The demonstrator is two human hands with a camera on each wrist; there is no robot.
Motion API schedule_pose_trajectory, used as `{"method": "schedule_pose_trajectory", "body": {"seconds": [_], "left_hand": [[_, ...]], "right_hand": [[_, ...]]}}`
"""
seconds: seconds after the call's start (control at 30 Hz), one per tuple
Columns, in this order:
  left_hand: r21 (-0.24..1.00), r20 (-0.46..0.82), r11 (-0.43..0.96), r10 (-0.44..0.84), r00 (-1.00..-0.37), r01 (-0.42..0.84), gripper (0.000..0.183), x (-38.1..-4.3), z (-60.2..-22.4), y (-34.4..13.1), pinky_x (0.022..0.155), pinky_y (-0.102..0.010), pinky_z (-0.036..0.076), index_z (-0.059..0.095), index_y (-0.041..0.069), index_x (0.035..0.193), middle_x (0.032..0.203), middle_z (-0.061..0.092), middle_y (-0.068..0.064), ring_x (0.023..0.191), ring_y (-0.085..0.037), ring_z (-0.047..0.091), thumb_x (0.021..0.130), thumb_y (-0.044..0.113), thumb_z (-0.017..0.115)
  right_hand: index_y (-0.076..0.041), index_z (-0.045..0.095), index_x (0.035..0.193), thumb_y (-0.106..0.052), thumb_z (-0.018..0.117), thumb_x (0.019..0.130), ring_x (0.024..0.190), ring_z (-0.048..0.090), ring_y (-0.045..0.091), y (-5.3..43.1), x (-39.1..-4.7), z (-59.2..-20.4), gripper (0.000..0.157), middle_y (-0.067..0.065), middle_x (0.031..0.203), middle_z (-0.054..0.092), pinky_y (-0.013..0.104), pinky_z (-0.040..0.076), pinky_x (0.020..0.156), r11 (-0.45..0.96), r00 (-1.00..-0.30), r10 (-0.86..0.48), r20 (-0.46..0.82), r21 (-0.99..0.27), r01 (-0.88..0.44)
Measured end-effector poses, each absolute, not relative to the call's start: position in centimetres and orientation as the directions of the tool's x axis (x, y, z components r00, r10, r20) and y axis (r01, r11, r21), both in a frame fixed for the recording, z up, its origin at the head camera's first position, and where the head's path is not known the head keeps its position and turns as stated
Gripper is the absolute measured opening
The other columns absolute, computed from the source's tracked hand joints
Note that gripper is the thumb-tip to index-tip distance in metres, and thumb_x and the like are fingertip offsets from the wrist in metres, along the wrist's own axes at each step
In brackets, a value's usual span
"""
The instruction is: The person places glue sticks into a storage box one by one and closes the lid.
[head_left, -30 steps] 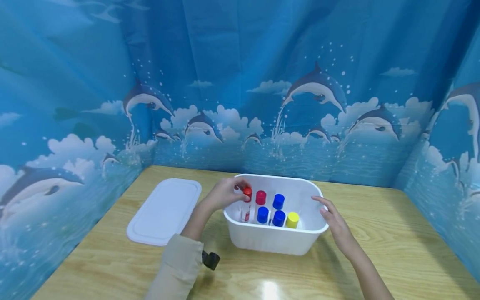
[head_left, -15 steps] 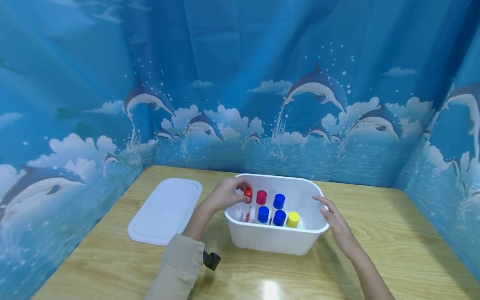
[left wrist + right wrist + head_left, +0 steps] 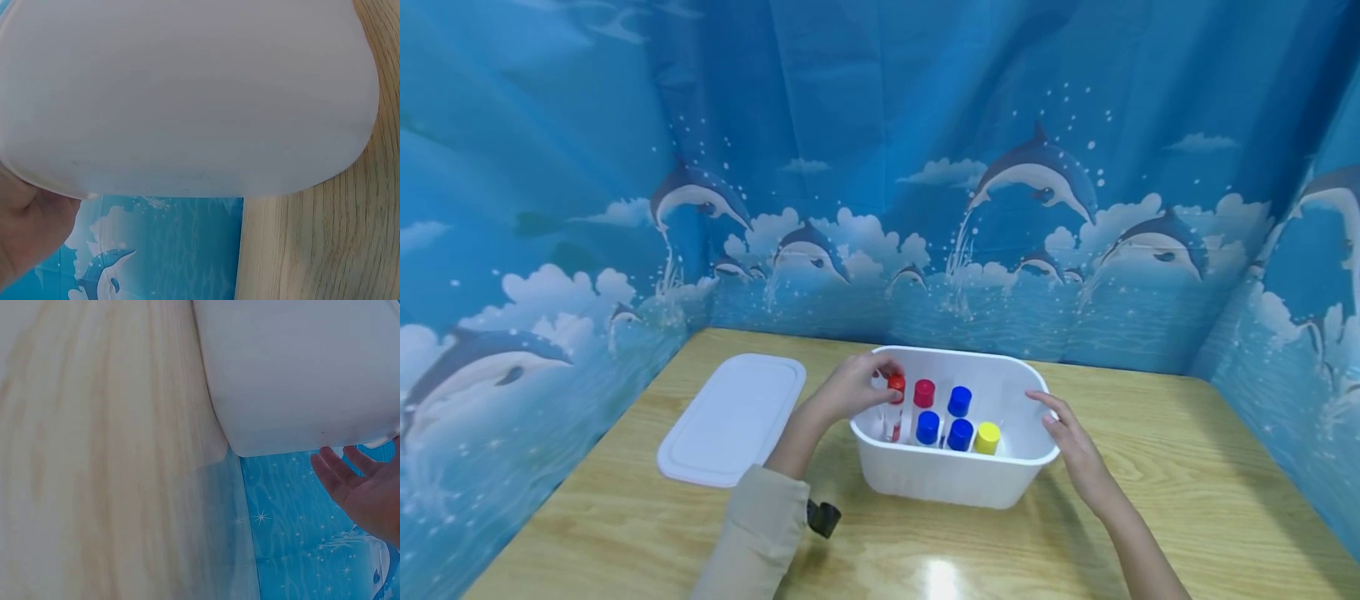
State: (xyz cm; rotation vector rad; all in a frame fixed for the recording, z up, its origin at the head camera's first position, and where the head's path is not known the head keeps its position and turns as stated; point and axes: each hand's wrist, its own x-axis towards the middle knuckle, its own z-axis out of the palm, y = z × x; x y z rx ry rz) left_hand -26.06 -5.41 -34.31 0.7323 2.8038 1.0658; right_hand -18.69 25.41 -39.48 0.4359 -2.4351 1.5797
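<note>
Sitting on table [image 3: 1150, 450] is a white tub [image 3: 947, 483] — R hand [image 3: 1075, 454] is lying at its rt rim, fingers fairly straight, gripping nothing; L hand [image 3: 853, 387] is pinching red-capped tube [image 3: 892, 417] by its cap — tube's standing approx. upright inside tub's L end.

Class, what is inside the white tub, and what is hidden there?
Inside the white tub, six containers show: two red caps, three blue caps, one yellow cap. The left hand pinches one red cap. The near wall hides the front containers' lower parts.
</note>
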Motion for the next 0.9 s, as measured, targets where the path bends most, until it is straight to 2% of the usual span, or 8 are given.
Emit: {"method": "schedule_pose_trajectory", "body": {"seconds": [0.1, 0.23, 0.43, 0.7, 0.77, 0.9], "left_hand": [[0.618, 0.127, 0.659, 0.454, -0.882, 0.429, 0.026, -26.12, -34.28, -5.41, 0.083, -0.033, 0.047, 0.061, 0.012, 0.108, 0.097, 0.059, 0.001, 0.098, -0.023, 0.055, 0.084, 0.015, 0.069], [0.595, 0.134, 0.672, 0.458, -0.879, 0.441, 0.027, -26.19, -34.27, -5.37, 0.083, -0.032, 0.047, 0.060, 0.010, 0.110, 0.098, 0.059, 0.000, 0.098, -0.022, 0.055, 0.085, 0.014, 0.068], [0.594, 0.128, 0.679, 0.450, -0.884, 0.432, 0.029, -26.14, -34.26, -5.29, 0.084, -0.032, 0.047, 0.060, 0.011, 0.112, 0.101, 0.059, 0.000, 0.100, -0.023, 0.054, 0.084, 0.013, 0.068], [0.589, 0.127, 0.685, 0.446, -0.886, 0.429, 0.032, -26.11, -34.26, -5.29, 0.087, -0.033, 0.046, 0.059, 0.010, 0.116, 0.106, 0.059, -0.001, 0.103, -0.022, 0.053, 0.085, 0.013, 0.067], [0.591, 0.131, 0.682, 0.446, -0.885, 0.431, 0.032, -26.10, -34.27, -5.30, 0.086, -0.033, 0.046, 0.059, 0.010, 0.117, 0.106, 0.059, -0.001, 0.102, -0.021, 0.053, 0.085, 0.014, 0.067], [0.622, 0.144, 0.655, 0.441, -0.886, 0.428, 0.030, -26.08, -34.43, -5.40, 0.084, -0.030, 0.047, 0.059, 0.012, 0.116, 0.106, 0.059, 0.001, 0.099, -0.017, 0.053, 0.087, 0.017, 0.065]], "right_hand": [[0.000, 0.038, 0.133, -0.018, 0.029, 0.101, 0.116, 0.040, 0.036, 25.44, -18.68, -39.47, 0.038, 0.018, 0.137, 0.034, 0.045, 0.039, 0.089, 0.374, -0.935, -0.143, 0.324, -0.857, -0.354], [-0.001, 0.037, 0.134, -0.018, 0.028, 0.101, 0.115, 0.041, 0.032, 25.46, -18.69, -39.40, 0.038, 0.016, 0.137, 0.034, 0.037, 0.041, 0.088, 0.375, -0.940, -0.146, 0.310, -0.862, -0.342], [-0.001, 0.036, 0.135, -0.019, 0.028, 0.101, 0.117, 0.039, 0.037, 25.42, -18.67, -39.39, 0.039, 0.019, 0.139, 0.032, 0.048, 0.038, 0.089, 0.357, -0.942, -0.152, 0.300, -0.872, -0.335], [0.000, 0.036, 0.134, -0.019, 0.028, 0.101, 0.118, 0.038, 0.038, 25.38, -18.70, -39.40, 0.039, 0.019, 0.139, 0.032, 0.052, 0.036, 0.090, 0.355, -0.941, -0.152, 0.303, -0.872, -0.338], [0.000, 0.036, 0.134, -0.019, 0.029, 0.101, 0.119, 0.037, 0.037, 25.38, -18.68, -39.40, 0.038, 0.018, 0.138, 0.032, 0.049, 0.036, 0.091, 0.357, -0.941, -0.149, 0.304, -0.871, -0.338], [-0.001, 0.038, 0.134, -0.018, 0.029, 0.101, 0.118, 0.040, 0.025, 25.37, -18.67, -39.44, 0.038, 0.015, 0.137, 0.034, 0.034, 0.039, 0.090, 0.376, -0.941, -0.139, 0.308, -0.863, -0.338]]}}
